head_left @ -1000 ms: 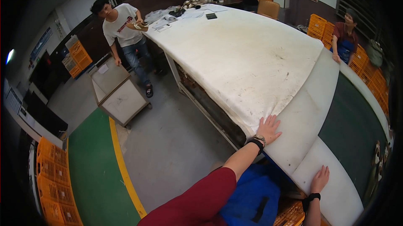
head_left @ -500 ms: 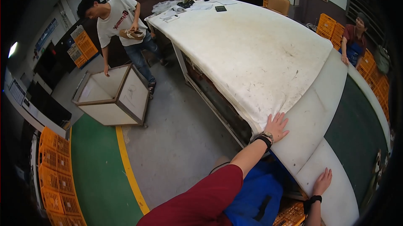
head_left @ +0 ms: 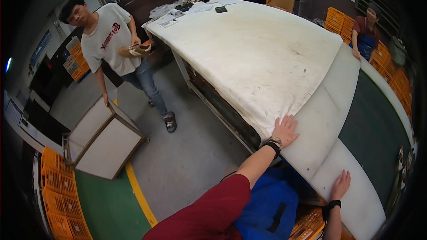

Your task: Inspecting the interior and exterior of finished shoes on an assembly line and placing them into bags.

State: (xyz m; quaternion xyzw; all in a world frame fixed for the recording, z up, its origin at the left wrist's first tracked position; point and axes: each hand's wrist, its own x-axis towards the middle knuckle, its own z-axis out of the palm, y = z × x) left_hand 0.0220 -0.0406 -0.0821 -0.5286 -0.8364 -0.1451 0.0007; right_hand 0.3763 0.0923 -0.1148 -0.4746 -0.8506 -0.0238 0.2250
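My left hand [head_left: 285, 131] lies with its fingers spread at the near corner of a stained white cloth [head_left: 249, 48] that covers a long table. Part of the palm rests on the white board [head_left: 324, 106] beside the cloth, and the fabric wrinkles by the fingertips. My right hand [head_left: 341, 185] rests flat on a second white board [head_left: 356, 209], close to a dark green conveyor belt [head_left: 373, 133]. Neither hand holds anything.
At left a person in a white T-shirt [head_left: 111, 37] holds a brown shoe [head_left: 135, 50] and grips a wheeled white bin [head_left: 106, 140]. Orange crates [head_left: 60, 195] line the left. Another person [head_left: 367, 33] stands beyond the belt at far right.
The person in the white T-shirt has come nearer, and the bin has rolled closer and turned. The view has shifted slightly; my hands stay on the same surfaces.
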